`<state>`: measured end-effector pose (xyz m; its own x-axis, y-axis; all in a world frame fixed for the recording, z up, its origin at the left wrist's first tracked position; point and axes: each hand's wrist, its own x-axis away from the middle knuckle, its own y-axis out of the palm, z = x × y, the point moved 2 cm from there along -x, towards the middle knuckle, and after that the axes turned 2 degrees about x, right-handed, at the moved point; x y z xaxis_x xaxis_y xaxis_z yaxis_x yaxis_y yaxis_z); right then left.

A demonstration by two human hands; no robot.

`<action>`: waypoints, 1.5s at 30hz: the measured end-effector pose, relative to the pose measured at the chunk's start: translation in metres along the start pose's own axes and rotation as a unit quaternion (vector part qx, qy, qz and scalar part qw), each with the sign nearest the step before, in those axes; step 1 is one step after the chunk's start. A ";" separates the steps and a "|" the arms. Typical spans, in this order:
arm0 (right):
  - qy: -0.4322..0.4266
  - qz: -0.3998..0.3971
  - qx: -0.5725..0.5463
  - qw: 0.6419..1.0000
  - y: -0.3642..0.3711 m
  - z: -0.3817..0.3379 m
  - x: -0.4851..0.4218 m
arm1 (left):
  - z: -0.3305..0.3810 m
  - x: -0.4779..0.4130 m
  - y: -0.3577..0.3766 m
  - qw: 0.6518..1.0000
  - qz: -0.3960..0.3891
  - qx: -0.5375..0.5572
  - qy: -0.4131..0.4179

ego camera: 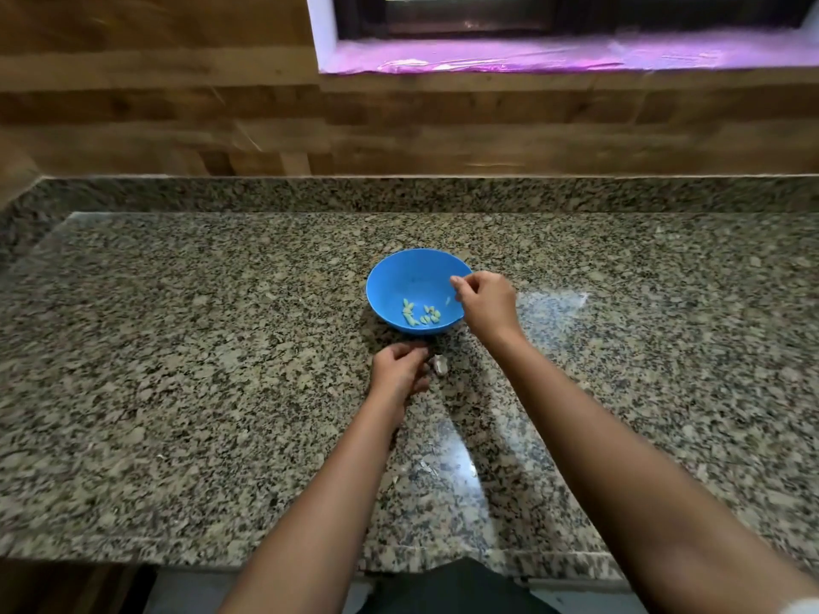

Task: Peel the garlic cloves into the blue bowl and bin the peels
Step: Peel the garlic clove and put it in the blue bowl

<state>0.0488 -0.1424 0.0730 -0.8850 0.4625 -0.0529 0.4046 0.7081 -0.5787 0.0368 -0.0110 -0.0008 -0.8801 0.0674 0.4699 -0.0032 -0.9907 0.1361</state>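
**Container.** Blue bowl [401, 277], round, plastic-looking, upright on the granite counter [199, 347].
**Contents.** About ten peeled garlic cloves [420, 314], pale and small, clustered on the bowl floor towards its near side. The rest of the inside is bare.

**Orientation of cloves.** Mixed. The leftmost few lie with their long axes running roughly from the far rim to the near rim. Those on the right lie at assorted angles. Which end is the tip is too small to tell.

**Loose garlic piece** [439, 364]. Still in its skin, greyish-white, on the counter just in front of the bowl. Its long axis runs roughly from the bowl towards the person.

**Right hand** [487, 303]. Over the bowl's right rim, reaching in from the right. Fingers curled, with thumb and forefinger tips pressed together above the inside of the bowl. Whether anything is pinched between them cannot be told.

**Left hand** [399, 370]. On the counter in front of the bowl, directly left of the loose garlic piece. Fingers curled inward, their tips next to the piece; contact cannot be told, nor whether the hand encloses anything.

**Peel scraps** [421, 465]. A few pale flakes on the counter, well in front of the bowl, between the forearms.

**Surroundings.** Wood-panelled wall [177, 117] behind the bowl, and above it a window ledge [532, 59] with a purple sheen.
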 end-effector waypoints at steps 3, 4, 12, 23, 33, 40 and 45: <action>0.018 0.010 -0.051 0.998 0.004 -0.003 -0.003 | -0.002 -0.003 0.004 0.989 -0.028 -0.136 0.060; 0.020 0.014 -0.062 0.998 0.003 0.001 0.002 | -0.002 -0.004 0.006 0.978 -0.033 -0.188 0.080; 0.153 -0.095 -0.174 0.968 -0.003 0.051 0.068 | -0.010 -0.005 0.000 0.991 -0.050 -0.099 0.071; 0.194 -0.158 -0.283 0.926 0.008 0.047 0.081 | -0.007 0.020 -0.002 0.983 -0.097 -0.038 0.150; 0.172 -0.147 -0.287 0.931 0.007 0.046 0.083 | 0.001 0.028 -0.005 0.982 -0.122 -0.058 0.135; 0.214 -0.158 -0.286 0.921 0.004 0.052 0.082 | -0.004 0.015 -0.021 0.969 -0.042 -0.190 0.154; 0.214 -0.163 -0.267 0.925 0.000 0.055 0.082 | -0.004 0.015 -0.027 0.934 0.012 -0.303 0.188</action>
<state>-0.0361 -0.1344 0.0240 -0.8534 0.2671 0.4476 0.2903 0.9568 -0.0175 0.0215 0.0162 -0.0007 -0.9876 0.1104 0.1119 -0.1491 -0.8839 -0.4433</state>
